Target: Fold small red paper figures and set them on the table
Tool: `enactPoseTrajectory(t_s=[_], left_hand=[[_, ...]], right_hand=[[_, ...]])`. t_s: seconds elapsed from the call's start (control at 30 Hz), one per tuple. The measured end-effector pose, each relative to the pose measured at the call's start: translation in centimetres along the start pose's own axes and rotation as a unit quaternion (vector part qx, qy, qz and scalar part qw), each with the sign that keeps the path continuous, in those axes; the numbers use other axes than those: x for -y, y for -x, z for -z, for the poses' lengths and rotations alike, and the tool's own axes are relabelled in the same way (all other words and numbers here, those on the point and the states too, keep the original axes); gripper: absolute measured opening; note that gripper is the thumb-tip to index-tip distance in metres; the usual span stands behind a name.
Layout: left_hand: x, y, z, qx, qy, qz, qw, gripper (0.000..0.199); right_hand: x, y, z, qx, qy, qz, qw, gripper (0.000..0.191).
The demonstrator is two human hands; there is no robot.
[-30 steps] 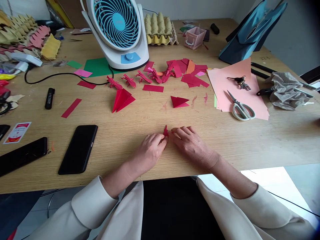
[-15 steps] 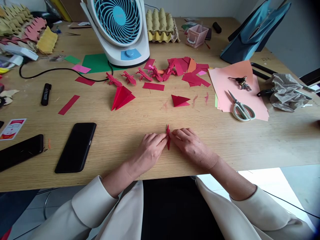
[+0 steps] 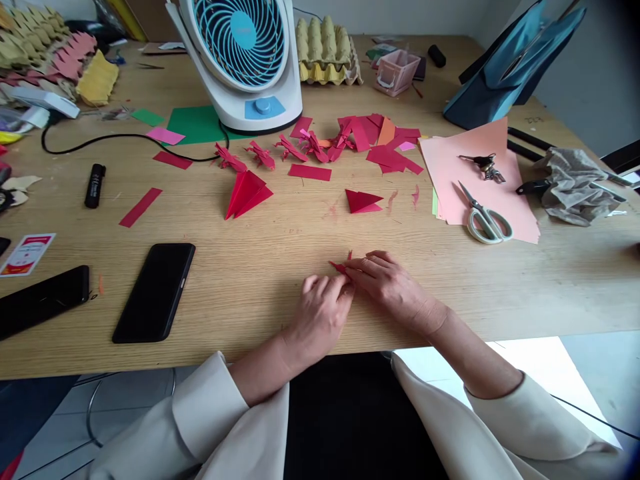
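Near the table's front edge, a small folded red paper piece [image 3: 339, 267] is pinched between my two hands. Most of it is hidden under my fingers; two pointed tips stick out. My left hand [image 3: 325, 308] is closed on its near side, fingertips meeting those of the other hand. My right hand [image 3: 393, 288] lies over the piece from the right with its fingers pressed together. Beyond them lie a folded red paper triangle [image 3: 363, 201] and a larger pleated red paper fold [image 3: 248, 195]. Several small red origami figures [image 3: 261, 155] stand in a row farther back.
A white fan [image 3: 260, 110] stands at the back, its black cord running left. To the right, scissors [image 3: 484, 217] lie on pink paper sheets [image 3: 460, 193]. On the left are a black phone [image 3: 154, 293], another dark phone [image 3: 45, 301] and a black marker [image 3: 95, 186].
The red paper piece has turned from upright to slanted, and more of it is covered. My left hand has shifted right and nearer to me; my right hand has moved slightly right.
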State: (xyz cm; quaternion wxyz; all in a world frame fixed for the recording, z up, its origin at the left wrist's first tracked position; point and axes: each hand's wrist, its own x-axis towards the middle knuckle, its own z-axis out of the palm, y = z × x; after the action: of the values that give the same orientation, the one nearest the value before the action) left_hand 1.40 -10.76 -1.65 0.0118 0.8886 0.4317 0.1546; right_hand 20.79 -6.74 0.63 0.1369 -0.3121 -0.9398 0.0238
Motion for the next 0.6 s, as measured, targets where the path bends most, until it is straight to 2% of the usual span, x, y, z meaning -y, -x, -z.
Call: enactPoseTrajectory(t_s=[0.13, 0.2, 0.3, 0.37, 0.6], left_hand=[[-0.7, 0.1, 0.0, 0.01, 0.013, -0.01, 1.0, 0.03], [0.1, 0.0, 0.3, 0.013, 0.043, -0.014, 0.999, 0.027], [1.8, -0.5, 0.8, -0.009, 0.055, 0.016, 0.998, 0.027], [2.8, -1.3, 1.0, -0.002, 0.061, 0.026, 0.998, 0.026], [4.2, -3.8, 0.5, 0.031, 0.094, 0.062, 0.993, 0.001]], right_hand=[[-0.3, 0.5, 0.4, 0.022, 0.011, -0.001, 1.0, 0.032], [-0.6, 0.7, 0.4, 0.028, 0.008, 0.0, 1.0, 0.034], [-1.1, 0.7, 0.3, 0.025, 0.001, 0.02, 0.999, 0.037], [-1.5, 0.6, 0.5, 0.03, 0.003, 0.044, 0.999, 0.04], [-3.2, 0.0, 0.9, 0.037, -0.033, 0.076, 0.996, 0.041]])
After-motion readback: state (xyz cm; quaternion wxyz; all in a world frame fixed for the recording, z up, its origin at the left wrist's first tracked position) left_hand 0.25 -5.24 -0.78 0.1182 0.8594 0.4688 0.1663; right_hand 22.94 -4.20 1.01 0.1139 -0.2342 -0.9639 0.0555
